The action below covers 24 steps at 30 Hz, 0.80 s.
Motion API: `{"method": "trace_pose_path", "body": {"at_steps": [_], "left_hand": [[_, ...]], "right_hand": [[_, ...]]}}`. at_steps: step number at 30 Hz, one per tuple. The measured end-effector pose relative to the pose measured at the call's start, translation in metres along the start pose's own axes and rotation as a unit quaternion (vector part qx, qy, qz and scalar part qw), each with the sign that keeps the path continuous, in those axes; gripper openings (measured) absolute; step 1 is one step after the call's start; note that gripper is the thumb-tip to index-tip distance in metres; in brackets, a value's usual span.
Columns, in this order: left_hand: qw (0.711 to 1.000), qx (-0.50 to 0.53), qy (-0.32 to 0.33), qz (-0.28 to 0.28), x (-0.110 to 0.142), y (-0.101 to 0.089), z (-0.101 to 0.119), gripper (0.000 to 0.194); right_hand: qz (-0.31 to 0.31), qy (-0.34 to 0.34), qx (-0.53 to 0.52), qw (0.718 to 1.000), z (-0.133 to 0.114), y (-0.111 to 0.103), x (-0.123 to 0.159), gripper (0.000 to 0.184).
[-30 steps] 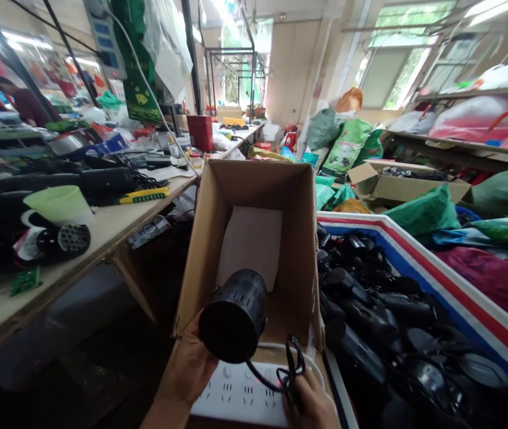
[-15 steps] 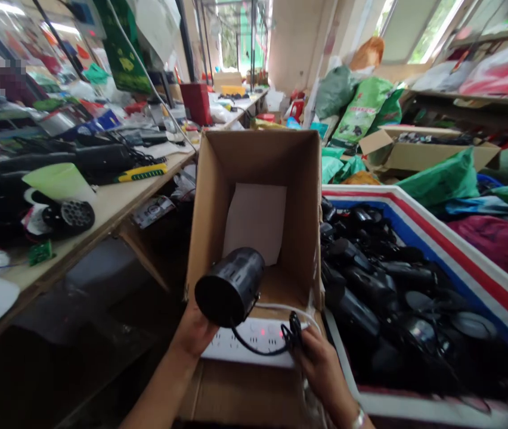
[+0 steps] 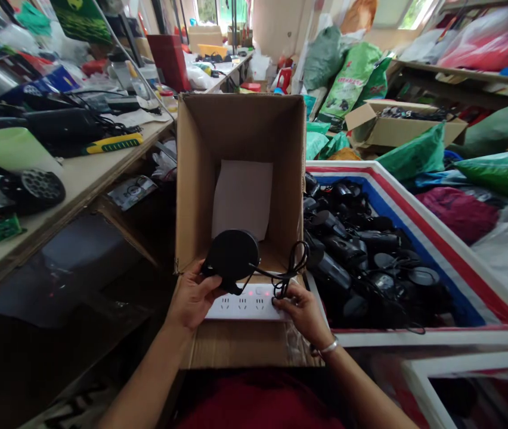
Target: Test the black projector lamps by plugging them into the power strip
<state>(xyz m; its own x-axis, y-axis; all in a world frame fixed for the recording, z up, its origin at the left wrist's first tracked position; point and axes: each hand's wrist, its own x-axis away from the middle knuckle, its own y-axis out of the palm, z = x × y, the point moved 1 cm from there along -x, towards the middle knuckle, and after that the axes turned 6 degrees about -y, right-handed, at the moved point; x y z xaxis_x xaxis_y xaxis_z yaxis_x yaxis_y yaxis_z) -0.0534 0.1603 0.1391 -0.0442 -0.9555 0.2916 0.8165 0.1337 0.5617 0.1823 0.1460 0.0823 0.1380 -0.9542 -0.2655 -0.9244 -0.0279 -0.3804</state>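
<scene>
My left hand (image 3: 194, 295) is closed round the side of a black cylindrical spotlight (image 3: 232, 253), its round flat end facing me and a small bracket below. The spotlight is over the near edge of an open cardboard box (image 3: 240, 122). From it a black power cord (image 3: 296, 262), bundled in loops, runs to my right hand (image 3: 301, 310). That hand's fingers pinch the cord's end against the right part of a white power strip (image 3: 231, 307), where red lights glow. Whether the plug is in a socket is hidden by the fingers.
A white-framed bin (image 3: 448, 232) with a red and blue lining holds many black spotlights on the right. To the left, a workbench (image 3: 77, 179) carries a yellow-green tool (image 3: 115, 143), a lens part (image 3: 42, 187) and a green circuit board (image 3: 7, 227).
The spotlight has turned so its flat end faces me more. My right hand has moved with the cord from beside the strip down to its right end. The whole view has shifted.
</scene>
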Motion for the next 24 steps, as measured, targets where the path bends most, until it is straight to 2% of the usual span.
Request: {"method": "trace_pose_path", "body": {"at_steps": [6, 10, 17, 20, 24], "left_hand": [[0.997, -0.067, 0.031, 0.025, 0.001, -0.001, -0.012, 0.043], [0.985, -0.154, 0.074, 0.032, 0.001, 0.001, -0.020, 0.035], [0.946, -0.304, 0.107, 0.040, 0.007, 0.004, -0.029, 0.028], [0.930, -0.344, 0.123, 0.047, 0.008, 0.006, -0.031, 0.029], [0.906, -0.393, 0.148, 0.055, 0.009, 0.008, -0.032, 0.027]], "right_hand": [[0.039, -0.050, 0.026, 0.998, -0.003, 0.003, 0.007, 0.003], [0.026, -0.065, 0.043, 0.997, -0.001, 0.005, 0.007, 0.004], [0.010, -0.016, 0.039, 0.999, 0.001, 0.001, 0.006, 0.012], [0.048, 0.048, -0.042, 0.997, -0.001, -0.003, 0.004, 0.021], [0.065, 0.133, -0.186, 0.971, -0.013, -0.008, -0.001, 0.035]]}}
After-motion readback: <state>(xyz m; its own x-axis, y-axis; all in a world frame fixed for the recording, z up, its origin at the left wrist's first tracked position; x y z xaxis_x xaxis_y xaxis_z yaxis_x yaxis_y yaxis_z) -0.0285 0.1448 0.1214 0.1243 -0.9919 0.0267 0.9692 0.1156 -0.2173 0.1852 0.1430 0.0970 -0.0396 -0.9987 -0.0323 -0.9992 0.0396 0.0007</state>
